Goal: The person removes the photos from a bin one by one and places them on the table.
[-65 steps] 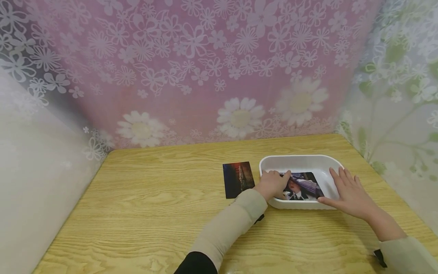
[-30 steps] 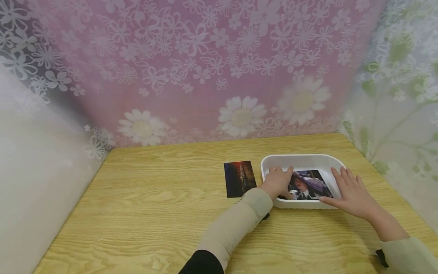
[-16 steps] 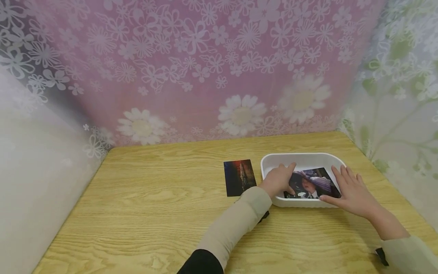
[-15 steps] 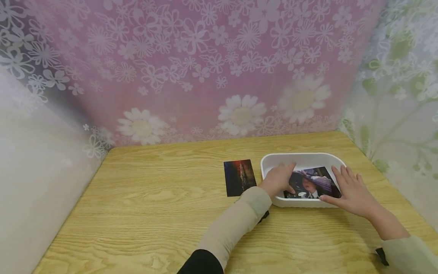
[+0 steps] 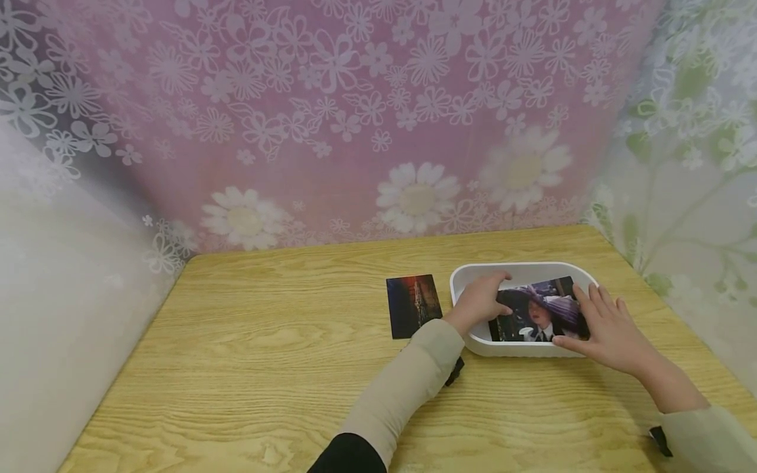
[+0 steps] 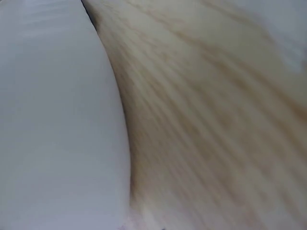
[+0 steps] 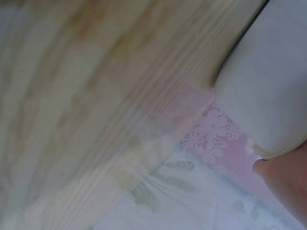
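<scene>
A white tray (image 5: 526,350) stands at the right of the table in the head view. In it lies a photo card (image 5: 541,314) showing a figure in a purple hat, slightly askew. My left hand (image 5: 478,301) reaches over the tray's left end, its thumb and a forefinger apart beside the card's left edge. My right hand (image 5: 609,332) spreads over the right end, thumb at the front rim, fingers at the right side touching or near the card. The wrist views show mostly the tray's outer wall (image 6: 62,120), with a fingertip (image 7: 261,166) at its rim in the right one.
A dark photo card with a red-lit tower (image 5: 412,305) lies on the wooden table (image 5: 236,368) left of the tray, partly behind my left forearm. A pink flowered backdrop (image 5: 331,131) rises behind, with pale panels at both sides.
The purple-hat card has shifted right and turned inside the tray, its far right corner moving up. My left fingers have drawn apart from its top. The right hand stays nearly still.
</scene>
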